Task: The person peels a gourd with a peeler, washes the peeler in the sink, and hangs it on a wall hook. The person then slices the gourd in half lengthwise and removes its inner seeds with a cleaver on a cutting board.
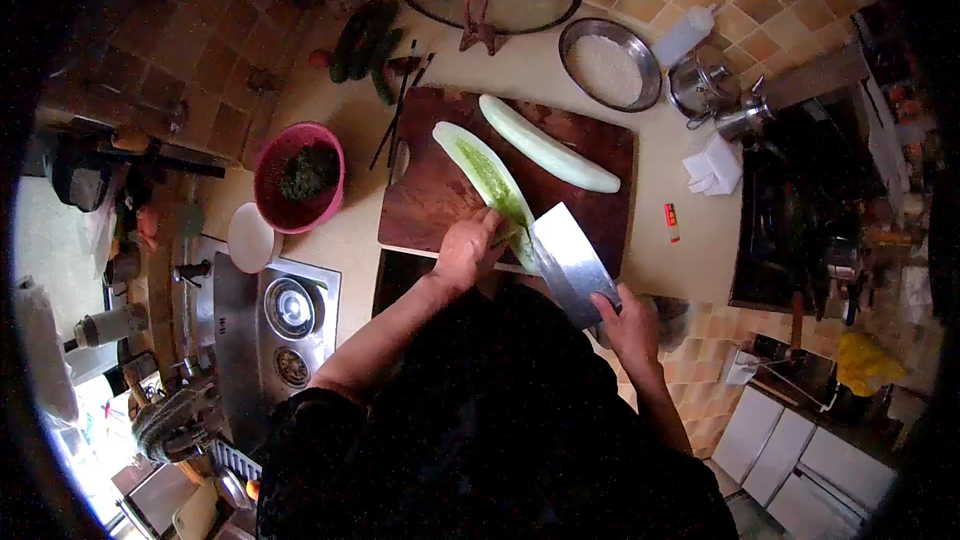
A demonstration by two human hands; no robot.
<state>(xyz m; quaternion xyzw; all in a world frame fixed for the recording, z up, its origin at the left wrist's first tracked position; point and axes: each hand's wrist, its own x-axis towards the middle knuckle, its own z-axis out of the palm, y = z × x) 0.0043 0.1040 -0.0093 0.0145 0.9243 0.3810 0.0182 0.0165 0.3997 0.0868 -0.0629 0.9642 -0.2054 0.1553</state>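
Note:
A peeled cucumber half (pixel 483 168) lies cut side up on the dark wooden cutting board (pixel 420 202), its green seedy core showing. Fingers of my left hand (pixel 467 248) are closed at its near end. In my right hand (pixel 630 327) is a cleaver (pixel 575 262), gripped by the handle, which the hand mostly hides. The broad blade rests against or just over the near right edge of that half; contact is hard to tell. A second pale peeled cucumber piece (pixel 548 146) lies farther back on the board, rounded side up.
Left of the board stand a pink basket (pixel 338 175) of dark greens, a white bowl (pixel 250 238) and the sink (pixel 325 290). Behind are chopsticks (pixel 402 105), whole cucumbers (pixel 365 45), a glass lid (pixel 425 10) and a metal bowl (pixel 655 90). A small red tube (pixel 671 223) lies right.

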